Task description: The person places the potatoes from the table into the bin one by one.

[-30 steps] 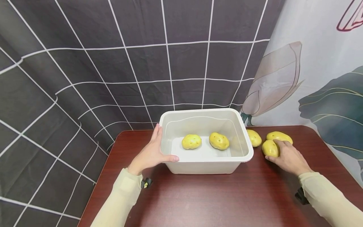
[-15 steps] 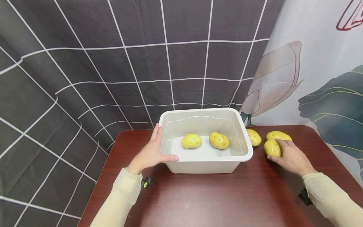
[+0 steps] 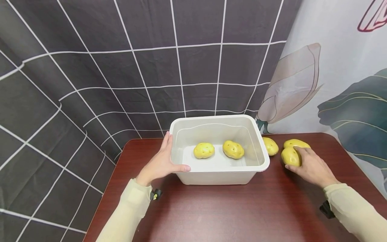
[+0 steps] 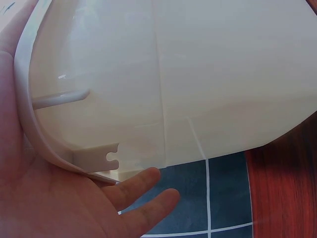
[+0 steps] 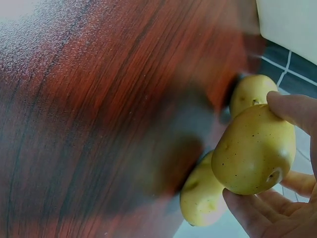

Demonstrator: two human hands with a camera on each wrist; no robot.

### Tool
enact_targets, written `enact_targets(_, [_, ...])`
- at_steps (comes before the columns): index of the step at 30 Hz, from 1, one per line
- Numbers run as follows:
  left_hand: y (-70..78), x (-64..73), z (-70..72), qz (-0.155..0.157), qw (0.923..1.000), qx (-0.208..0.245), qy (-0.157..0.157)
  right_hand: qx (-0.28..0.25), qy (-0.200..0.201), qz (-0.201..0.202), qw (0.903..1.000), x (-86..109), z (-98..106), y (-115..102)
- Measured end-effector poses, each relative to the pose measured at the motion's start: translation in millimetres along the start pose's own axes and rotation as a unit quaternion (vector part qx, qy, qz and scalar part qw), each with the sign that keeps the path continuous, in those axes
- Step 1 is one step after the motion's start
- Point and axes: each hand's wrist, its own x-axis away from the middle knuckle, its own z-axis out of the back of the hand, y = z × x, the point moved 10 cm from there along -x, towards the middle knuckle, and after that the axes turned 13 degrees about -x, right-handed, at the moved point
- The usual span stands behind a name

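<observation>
My left hand (image 3: pixel 155 167) rests at the front left corner of a white plastic bin (image 3: pixel 211 178), its thumb along the front rim and its straight fingers against the left side. Two yellow potatoes, a left one (image 3: pixel 204 150) and a right one (image 3: pixel 233 150), lie apart on the bin's floor. To the right of the bin, my right hand (image 3: pixel 312 168) grips another potato (image 5: pixel 253 149) between thumb and fingers. Behind it, a long potato (image 3: pixel 296 144) and a potato beside the bin (image 3: pixel 270 146) lie on the table.
The dark red wooden table (image 3: pixel 217 211) extends in front of the bin. Close behind it hangs a dark grid-patterned curtain (image 3: pixel 145 67). A pale curtain with leaf prints (image 3: pixel 341 53) hangs at the right.
My right hand has shifted slightly to the right with the potato in its grip. My left hand and the bin stay practically where they were.
</observation>
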Motion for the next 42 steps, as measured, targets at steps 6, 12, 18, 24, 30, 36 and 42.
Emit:
enact_targets(6, [1.0,1.0,0.7,0.0,1.0,0.001,0.0,0.0,0.005,0.003,1.0,0.7,3,-3])
enact_targets(12, [2.1,0.9,1.5,-0.001,1.0,-0.001,0.0,0.003,0.01,0.008,0.9999,2.0,8,-5])
enact_targets(18, [2.2,0.3,2.1,0.0,1.0,-0.002,0.001,0.007,0.014,0.014,0.9998,3.3,10,-7])
enact_targets(24, [1.9,-0.1,1.4,0.001,1.0,-0.001,-0.001,0.006,0.018,0.02,0.9996,5.7,12,-10])
enact_targets(30, [1.0,0.0,0.5,0.0,1.0,0.0,-0.001,0.002,0.025,0.029,0.9993,6.2,15,-16])
enact_targets(36, [-0.1,-0.4,0.2,0.001,1.0,0.004,0.001,-0.006,0.026,0.035,0.999,5.0,18,-22])
enact_targets(42, [0.4,0.0,0.1,-0.001,1.0,0.005,0.001,-0.009,0.026,0.039,0.9989,4.9,21,-27])
